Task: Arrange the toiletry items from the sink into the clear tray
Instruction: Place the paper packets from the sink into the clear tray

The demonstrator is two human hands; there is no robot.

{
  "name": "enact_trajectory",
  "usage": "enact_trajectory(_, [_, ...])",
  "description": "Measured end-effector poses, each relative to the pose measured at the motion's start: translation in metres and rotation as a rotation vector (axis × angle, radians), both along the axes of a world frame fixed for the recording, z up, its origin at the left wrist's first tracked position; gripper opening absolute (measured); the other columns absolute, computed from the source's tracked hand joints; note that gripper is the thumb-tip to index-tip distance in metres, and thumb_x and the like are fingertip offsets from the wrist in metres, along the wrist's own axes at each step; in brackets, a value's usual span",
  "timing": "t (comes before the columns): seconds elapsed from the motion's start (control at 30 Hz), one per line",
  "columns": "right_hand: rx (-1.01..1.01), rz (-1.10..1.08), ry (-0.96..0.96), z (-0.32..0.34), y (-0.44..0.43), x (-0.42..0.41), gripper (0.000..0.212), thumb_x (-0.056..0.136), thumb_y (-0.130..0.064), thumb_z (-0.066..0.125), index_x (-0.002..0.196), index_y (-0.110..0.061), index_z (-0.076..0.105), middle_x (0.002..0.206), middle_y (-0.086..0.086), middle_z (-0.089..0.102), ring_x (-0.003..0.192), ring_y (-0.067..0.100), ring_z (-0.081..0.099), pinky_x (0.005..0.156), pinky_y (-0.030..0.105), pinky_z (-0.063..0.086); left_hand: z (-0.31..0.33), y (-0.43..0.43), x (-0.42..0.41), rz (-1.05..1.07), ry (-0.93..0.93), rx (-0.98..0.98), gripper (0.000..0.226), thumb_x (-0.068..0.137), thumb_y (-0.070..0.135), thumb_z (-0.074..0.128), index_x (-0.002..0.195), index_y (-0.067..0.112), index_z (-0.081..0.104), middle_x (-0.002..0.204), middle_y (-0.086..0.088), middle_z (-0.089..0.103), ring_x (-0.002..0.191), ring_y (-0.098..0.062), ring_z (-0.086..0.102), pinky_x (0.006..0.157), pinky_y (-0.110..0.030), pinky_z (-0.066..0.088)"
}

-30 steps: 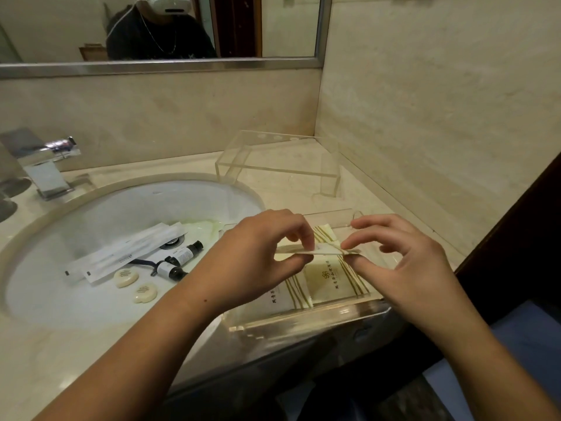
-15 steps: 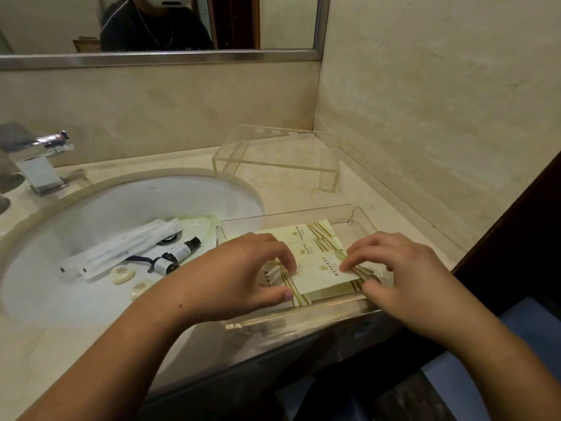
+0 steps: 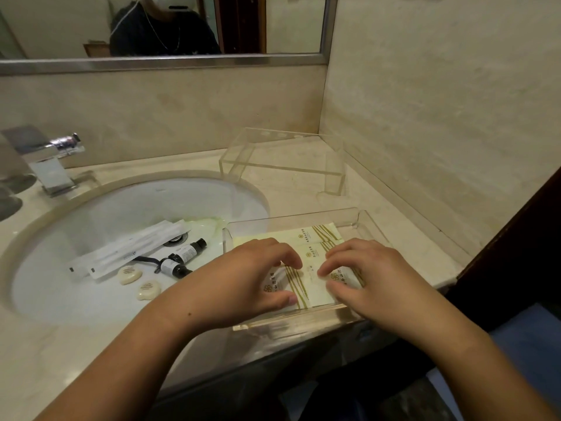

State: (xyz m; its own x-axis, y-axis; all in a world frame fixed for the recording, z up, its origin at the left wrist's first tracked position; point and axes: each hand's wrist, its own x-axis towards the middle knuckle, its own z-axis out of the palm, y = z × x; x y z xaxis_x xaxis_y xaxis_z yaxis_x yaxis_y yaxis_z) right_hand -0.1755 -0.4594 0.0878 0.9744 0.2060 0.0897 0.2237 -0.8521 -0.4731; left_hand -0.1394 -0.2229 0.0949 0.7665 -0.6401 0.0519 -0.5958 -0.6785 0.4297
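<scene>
Biggest stuff first: we were at a beige marble counter (image 3: 303, 189) with a white oval sink (image 3: 121, 208) set into it. A mirror (image 3: 273, 25) ran along the wall above, and one chrome faucet (image 3: 51, 165) sat at the back left.

The clear tray (image 3: 373, 226) stood at the front of the counter just right of the sink, its left end reaching over the basin rim. It was see-through acrylic, rectangular, with low walls. One clear acrylic stand (image 3: 288, 170) stood behind it near the corner, apart from the tray.

Both our hands were down inside the tray. Our left hand (image 3: 252, 278) had its fingers about half curled in an arch. The fingertips were at the far edge of the nearest packet (image 3: 315, 287) and the thumb at its near edge, holding it between them. Our right hand (image 3: 373, 278) gripped the other end the same way.

The packets (image 3: 315, 238) were flat and pale yellow-green, with gold stripes and a small flower logo. We counted four, overlapping from the back of the tray toward the front.

Down in the sink lay two long white sachets (image 3: 130, 250) side by side over the drain. Next to them were two small dark bottles (image 3: 189, 249) with white labels, lying on their sides. Two cream oval soaps (image 3: 129, 275) sat just in front of the sachets.
</scene>
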Motion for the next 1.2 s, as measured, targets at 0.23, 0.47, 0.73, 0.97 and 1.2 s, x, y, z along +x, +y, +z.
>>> enact_trajectory(0.23, [0.0, -0.038, 0.036, 0.002, 0.0, 0.001, 0.018, 0.085, -0.032, 0.071, 0.1, -0.041, 0.071, 0.117, -0.025, 0.058, 0.121, 0.0, 0.047, 0.106, 0.024, 0.04, -0.002, 0.0, -0.001, -0.006, -0.006, -0.005, 0.042, 0.089, 0.053, 0.068, 0.126, 0.046, 0.052, 0.128, 0.024, 0.054, 0.117, 0.009, 0.047, 0.099, -0.013, 0.041])
enact_trajectory(0.47, [-0.041, -0.057, 0.048, 0.008, -0.002, 0.003, 0.024, 0.083, -0.029, 0.073, 0.102, -0.043, 0.069, 0.119, -0.023, 0.057, 0.12, 0.003, 0.048, 0.104, 0.023, 0.04, -0.005, 0.005, -0.001, -0.01, 0.006, -0.03, 0.046, 0.089, 0.051, 0.069, 0.129, 0.05, 0.048, 0.131, 0.029, 0.048, 0.119, 0.01, 0.045, 0.097, -0.009, 0.038])
enact_trajectory(0.73, [-0.016, -0.039, 0.058, 0.009, 0.01, 0.005, 0.032, 0.077, -0.029, 0.075, 0.105, -0.043, 0.069, 0.116, -0.022, 0.057, 0.117, 0.002, 0.047, 0.096, 0.02, 0.039, -0.004, 0.007, -0.001, -0.029, 0.017, -0.063, 0.045, 0.089, 0.049, 0.07, 0.129, 0.05, 0.05, 0.13, 0.03, 0.045, 0.121, 0.01, 0.047, 0.101, -0.014, 0.04])
enact_trajectory(0.97, [-0.051, -0.06, 0.085, 0.01, 0.011, 0.006, 0.036, 0.079, -0.034, 0.076, 0.112, -0.045, 0.066, 0.125, -0.021, 0.053, 0.125, 0.004, 0.041, 0.099, 0.021, 0.037, -0.004, 0.01, 0.0, -0.036, 0.02, -0.119, 0.041, 0.09, 0.043, 0.072, 0.127, 0.049, 0.054, 0.127, 0.029, 0.046, 0.122, 0.009, 0.047, 0.101, -0.013, 0.04])
enact_trajectory(1.2, [-0.078, -0.084, 0.082, 0.011, 0.015, 0.008, 0.039, 0.079, -0.034, 0.077, 0.114, -0.044, 0.066, 0.126, -0.019, 0.052, 0.125, 0.006, 0.038, 0.093, 0.02, 0.032, -0.002, 0.011, -0.001, -0.043, 0.012, -0.134, 0.038, 0.09, 0.042, 0.071, 0.123, 0.051, 0.056, 0.125, 0.028, 0.047, 0.123, 0.008, 0.047, 0.1, -0.013, 0.042])
